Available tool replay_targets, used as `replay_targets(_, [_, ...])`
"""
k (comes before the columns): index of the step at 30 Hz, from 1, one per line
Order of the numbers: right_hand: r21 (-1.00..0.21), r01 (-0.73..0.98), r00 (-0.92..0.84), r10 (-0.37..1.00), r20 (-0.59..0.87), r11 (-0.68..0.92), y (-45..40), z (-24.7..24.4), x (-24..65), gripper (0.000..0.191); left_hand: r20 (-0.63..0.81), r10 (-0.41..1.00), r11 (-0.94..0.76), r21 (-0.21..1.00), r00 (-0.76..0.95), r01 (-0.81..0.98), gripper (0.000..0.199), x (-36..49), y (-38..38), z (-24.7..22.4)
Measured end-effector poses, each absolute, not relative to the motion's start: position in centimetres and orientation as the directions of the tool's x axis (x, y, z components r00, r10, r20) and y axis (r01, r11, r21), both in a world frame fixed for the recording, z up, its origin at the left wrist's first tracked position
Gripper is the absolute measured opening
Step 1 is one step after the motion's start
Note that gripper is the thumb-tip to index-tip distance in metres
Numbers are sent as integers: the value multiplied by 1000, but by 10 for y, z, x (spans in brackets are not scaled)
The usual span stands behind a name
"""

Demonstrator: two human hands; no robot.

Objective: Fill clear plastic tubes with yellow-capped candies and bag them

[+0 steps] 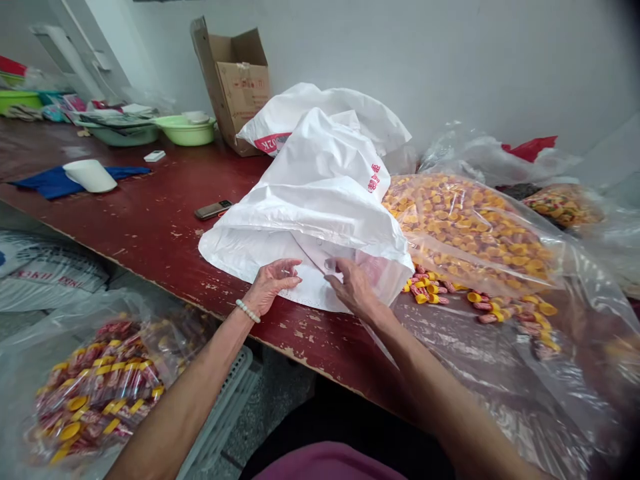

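A large white woven sack [310, 193] with red print lies on the table, its mouth facing me. At the left of the mouth is my left hand [273, 287], fingers curled but apart, a beaded bracelet on its wrist. My right hand [354, 288] reaches into the mouth from the right. Its thumb and forefinger are close together at the edge of a pale pinkish plastic liner [343, 252] and seem to pinch it. The sack's inside is mostly hidden. Beside it on the right, a clear plastic bag [500, 230] covers many small yellow-and-red pieces.
Behind stand another white sack [345, 100] and an open cardboard box [243, 90]. A phone [213, 210] lies left of the sack on the worn red table [165, 233]. Farther left are green basins [187, 131] and a white cup [93, 176]. A bag of yellow-capped pieces [100, 387] stands below.
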State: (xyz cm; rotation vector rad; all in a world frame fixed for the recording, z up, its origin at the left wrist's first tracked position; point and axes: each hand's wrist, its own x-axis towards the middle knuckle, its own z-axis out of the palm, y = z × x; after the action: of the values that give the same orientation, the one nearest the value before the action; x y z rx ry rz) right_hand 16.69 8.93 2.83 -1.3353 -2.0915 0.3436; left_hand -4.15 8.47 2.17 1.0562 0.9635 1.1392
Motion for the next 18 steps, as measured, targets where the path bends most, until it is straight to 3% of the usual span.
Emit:
replay_targets(3, [-792,454,-251,911,326,408,69,27,146,37,-29,973,92,957,227,-274,42,-32,73,24])
replay_targets(5, [-845,363,-242,916,321,392,59,25,136,42,25,947,80,947,319,-310,44,-26,67,23])
replay_targets(8, [-835,367,-245,908,339,411,49,20,129,44,47,915,104,932,401,-348,54,-18,62,18])
replay_targets(11, [-749,461,-313,877,365,476,45,21,127,46,29,941,89,941,338,-327,55,-13,62,11])
replay_targets(14, [-597,566,-433,822,370,568,60,28,130,38,27,987,23,952,157,-305,47,-14,65,7])
replay_targets(18, [-304,827,-389,872,298,473,109,37,147,38,-50,999,46,939,-2,-341,50,-22,71,8])
